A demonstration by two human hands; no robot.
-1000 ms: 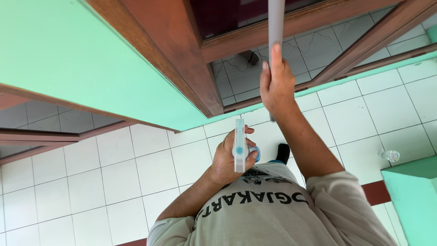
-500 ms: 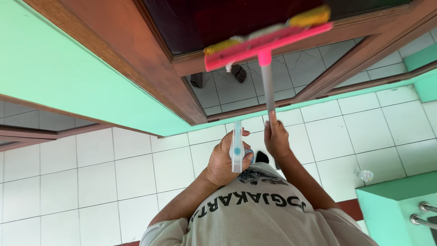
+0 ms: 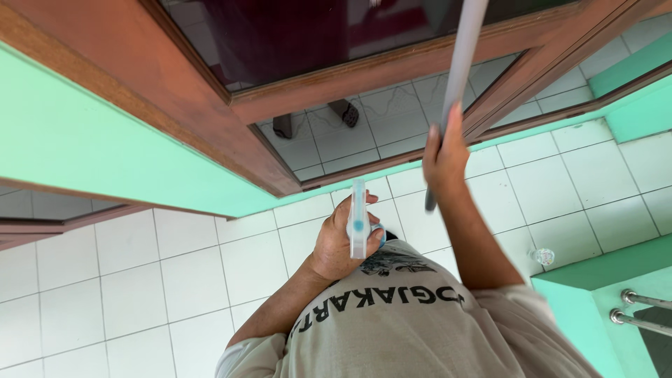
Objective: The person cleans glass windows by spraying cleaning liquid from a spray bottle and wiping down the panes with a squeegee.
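Head view: right hand (image 3: pixel 444 157) grips grey pole (image 3: pixel 458 70) near its bottom; left hand (image 3: pixel 336 245) clasps spray bottle (image 3: pixel 358 218).

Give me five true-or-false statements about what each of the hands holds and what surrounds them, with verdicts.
1. The right hand grips a grey pole. True.
2. The left hand is empty. False: it holds a small translucent spray bottle with a blue dot.
3. The floor is laid with white tiles. True.
4. The window frame is painted blue metal. False: it is brown wood, set against a green wall.
5. The squeegee head at the pole's end is in view. False: the pole runs out of the picture at the top.
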